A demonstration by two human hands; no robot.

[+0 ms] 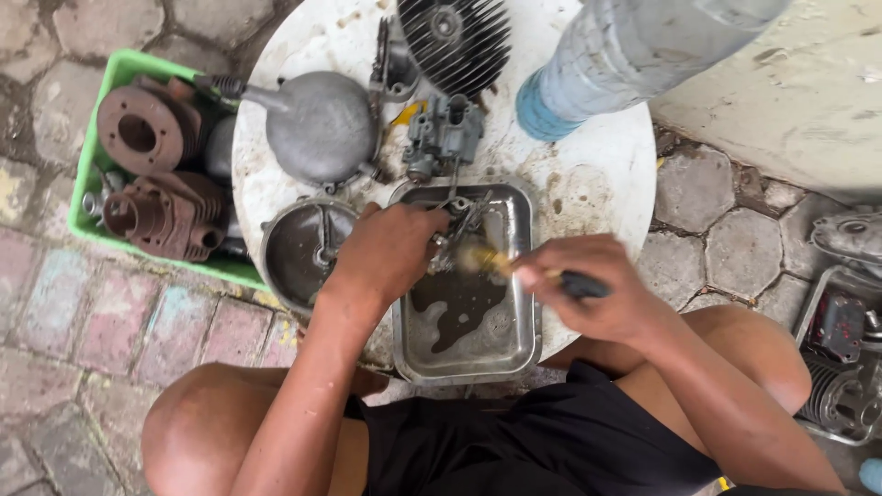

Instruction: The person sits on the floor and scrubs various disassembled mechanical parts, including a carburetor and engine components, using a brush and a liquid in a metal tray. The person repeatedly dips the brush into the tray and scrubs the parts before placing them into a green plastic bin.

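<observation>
a: grip first. the left hand (390,253) is closed round a small metal part (457,231), held over the steel tray (524,321). the right hand (588,289) is wrapped tight on a dark-handled brush (514,266), bristles blurred right against the part.

b: progress?

a: looks mid-scrub. dark liquid (455,308) pooled in the tray, grime on the part hard to judge through the blur. the carburettor (443,133), finned cylinder head (455,37) and grey domed cover (322,124) sit on the round white table (597,174), seemingly untouched.

b: surroundings?

a: a round metal cover (299,248) touches the tray's left edge, beside the left wrist. green crate (119,73) of rusty cylinders left of the table, a blue-based bottle (625,55) behind. more engine parts (841,349) on the paving to the right, well apart.
</observation>
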